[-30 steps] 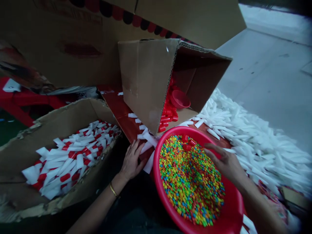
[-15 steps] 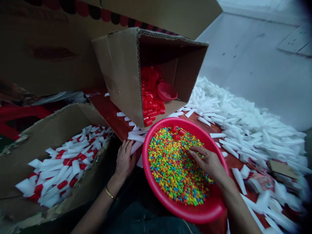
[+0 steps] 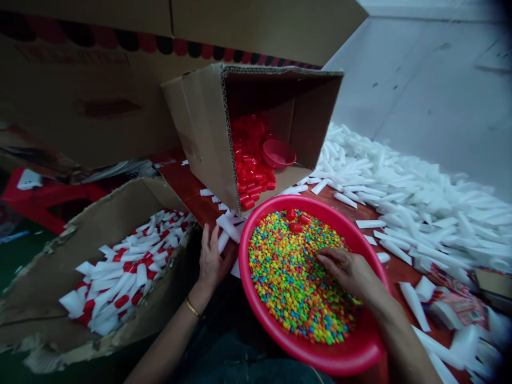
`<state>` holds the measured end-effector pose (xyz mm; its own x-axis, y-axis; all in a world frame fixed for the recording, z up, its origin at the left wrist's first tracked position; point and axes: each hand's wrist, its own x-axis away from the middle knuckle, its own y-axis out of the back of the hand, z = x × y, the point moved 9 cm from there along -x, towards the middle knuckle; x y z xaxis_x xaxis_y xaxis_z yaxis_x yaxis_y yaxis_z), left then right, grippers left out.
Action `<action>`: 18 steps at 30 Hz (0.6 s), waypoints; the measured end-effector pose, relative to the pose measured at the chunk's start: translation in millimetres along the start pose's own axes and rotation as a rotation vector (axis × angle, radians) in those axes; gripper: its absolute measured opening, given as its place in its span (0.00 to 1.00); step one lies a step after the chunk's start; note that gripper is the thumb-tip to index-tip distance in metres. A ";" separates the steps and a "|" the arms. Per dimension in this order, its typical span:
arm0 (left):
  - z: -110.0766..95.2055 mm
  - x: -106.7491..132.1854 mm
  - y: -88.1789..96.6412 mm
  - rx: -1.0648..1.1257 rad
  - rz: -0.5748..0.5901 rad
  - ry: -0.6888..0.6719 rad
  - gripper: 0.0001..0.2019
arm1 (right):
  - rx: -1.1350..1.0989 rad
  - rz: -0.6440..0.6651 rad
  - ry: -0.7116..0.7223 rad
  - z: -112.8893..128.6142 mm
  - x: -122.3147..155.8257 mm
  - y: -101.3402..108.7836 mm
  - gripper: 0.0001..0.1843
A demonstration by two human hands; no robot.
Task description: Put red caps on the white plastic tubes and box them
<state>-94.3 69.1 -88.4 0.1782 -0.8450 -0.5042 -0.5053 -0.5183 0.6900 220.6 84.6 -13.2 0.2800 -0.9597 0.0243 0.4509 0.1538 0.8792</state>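
A concrete floor [image 3: 420, 90] stretches away beyond a red plastic basin [image 3: 320, 358], the landmark here, which sits tilted at the edge of a red table [image 3: 184, 184]. Behind the basin, a cardboard box [image 3: 196, 133] lies on its side with its open end facing right, holding a mound of red caps [image 3: 250, 154] and a small red bowl [image 3: 279, 153]. To the basin's left, an open cardboard carton [image 3: 100, 213] is filled with white tubes with red caps [image 3: 128, 272]. To its right, a heap of loose white tubes [image 3: 400, 202] spreads over the table. Inside the basin lie multicoloured beads [image 3: 296, 282], with three red caps [image 3: 296, 228] on top. The right hand [image 3: 346, 272] reaches into the beads, its grip loosely bunched, and whether it clamps anything cannot be told. Just left of the basin, the left hand [image 3: 212, 256], wearing a gold bangle [image 3: 192, 308], has its grip apart, holding nothing.
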 end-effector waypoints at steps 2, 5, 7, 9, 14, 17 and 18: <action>-6.4 2.0 -1.5 -0.069 0.033 -0.056 0.32 | 0.003 0.002 0.002 1.6 -0.3 0.2 0.16; -13.6 -4.8 -7.2 -0.185 0.131 -0.091 0.26 | 0.010 0.005 -0.001 3.9 -0.7 0.7 0.16; -16.7 -13.0 -13.0 -0.233 0.236 -0.093 0.24 | 0.007 0.012 0.008 6.4 -0.6 0.6 0.16; -19.2 -20.1 -17.4 -0.262 0.330 -0.092 0.23 | -0.002 0.018 0.015 8.7 -0.1 0.4 0.15; -20.5 -24.3 -23.4 -0.292 0.433 -0.096 0.21 | 0.022 0.007 0.025 12.7 1.4 1.7 0.15; -17.0 -23.2 -24.8 -0.213 0.386 -0.104 0.20 | 0.048 0.025 0.039 14.1 1.5 -0.6 0.14; -14.6 -24.1 -22.5 -0.158 0.337 -0.099 0.19 | 0.053 0.029 0.043 14.1 1.5 -1.4 0.14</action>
<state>-74.9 99.2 -84.2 -0.0620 -0.9587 -0.2775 -0.3839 -0.2337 0.8933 208.5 79.6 -7.7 0.3287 -0.9439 0.0308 0.3966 0.1676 0.9026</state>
